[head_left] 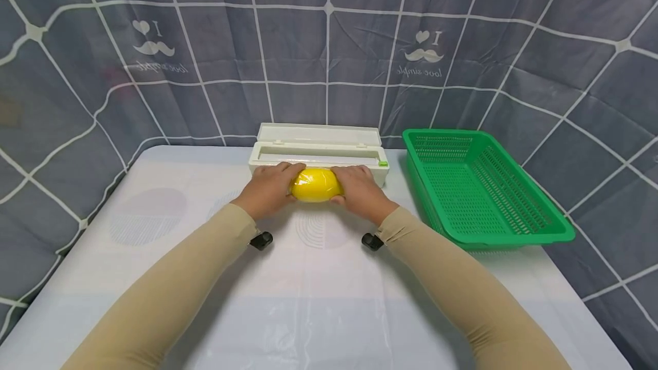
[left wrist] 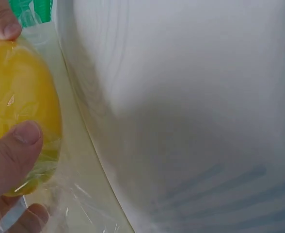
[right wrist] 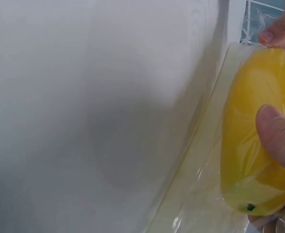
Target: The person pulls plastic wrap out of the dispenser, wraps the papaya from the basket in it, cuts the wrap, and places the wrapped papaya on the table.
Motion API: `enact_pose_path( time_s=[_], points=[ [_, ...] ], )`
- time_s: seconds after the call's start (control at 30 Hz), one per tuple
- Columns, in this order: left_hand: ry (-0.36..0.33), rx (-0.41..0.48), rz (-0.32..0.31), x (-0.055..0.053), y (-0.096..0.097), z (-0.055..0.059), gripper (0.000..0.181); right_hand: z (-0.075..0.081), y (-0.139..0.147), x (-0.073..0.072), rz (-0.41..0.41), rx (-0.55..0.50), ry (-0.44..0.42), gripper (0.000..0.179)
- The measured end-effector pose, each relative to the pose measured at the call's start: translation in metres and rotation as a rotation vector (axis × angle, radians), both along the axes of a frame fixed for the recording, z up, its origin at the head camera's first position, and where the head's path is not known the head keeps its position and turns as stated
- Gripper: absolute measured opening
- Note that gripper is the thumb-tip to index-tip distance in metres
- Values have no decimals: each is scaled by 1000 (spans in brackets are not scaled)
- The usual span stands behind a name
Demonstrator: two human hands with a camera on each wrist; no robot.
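Observation:
A yellow mango (head_left: 316,185) is held between my two hands, in front of a white cling film dispenser (head_left: 382,175). Clear cling film (right wrist: 200,194) lies over the mango's skin and hangs in creases around it. My left hand (head_left: 269,188) grips one end, its thumb (left wrist: 14,156) pressed on the near side. At the other end my right hand (head_left: 364,192) grips it too, with the thumb (right wrist: 279,137) across the skin. A small dark green spot marks one end of the mango in the right wrist view. The fingers behind it are mostly hidden.
The dispenser's lid (head_left: 319,133) stands raised at the back, with a small green piece (head_left: 382,163) at its right end. A green perforated basket (head_left: 437,210) sits on the right of the white-covered table (head_left: 308,324). A grey checked curtain (head_left: 288,44) hangs behind.

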State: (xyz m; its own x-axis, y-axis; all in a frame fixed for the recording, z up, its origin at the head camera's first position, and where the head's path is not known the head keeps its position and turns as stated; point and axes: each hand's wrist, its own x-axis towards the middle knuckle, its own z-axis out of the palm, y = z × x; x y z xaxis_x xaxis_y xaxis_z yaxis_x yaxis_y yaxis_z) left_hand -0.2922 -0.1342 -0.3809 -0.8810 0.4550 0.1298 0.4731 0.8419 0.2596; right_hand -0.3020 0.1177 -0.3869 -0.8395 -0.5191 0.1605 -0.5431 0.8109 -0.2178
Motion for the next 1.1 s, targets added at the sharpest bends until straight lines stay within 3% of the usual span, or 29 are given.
enact_pose_path(
  time_s=[0.2,0.43,0.6,0.83,1.1],
  points=[
    [-14,33,26,-5,-1,-1,72,-3,5,-3,-8,-46,-59,79],
    [16,41,9,-10,-5,-5,63,-1,11,-3,3,-63,-76,67],
    [-4,50,7,-11,-7,-6,66,-1,14,-3,-18,-3,-32,64],
    [-74,60,3,-11,-7,-7,80,-4,13,-5,-35,-2,-44,64],
    [-47,42,-8,-11,-7,-9,77,-9,12,-7,-12,21,-2,60]
  ],
)
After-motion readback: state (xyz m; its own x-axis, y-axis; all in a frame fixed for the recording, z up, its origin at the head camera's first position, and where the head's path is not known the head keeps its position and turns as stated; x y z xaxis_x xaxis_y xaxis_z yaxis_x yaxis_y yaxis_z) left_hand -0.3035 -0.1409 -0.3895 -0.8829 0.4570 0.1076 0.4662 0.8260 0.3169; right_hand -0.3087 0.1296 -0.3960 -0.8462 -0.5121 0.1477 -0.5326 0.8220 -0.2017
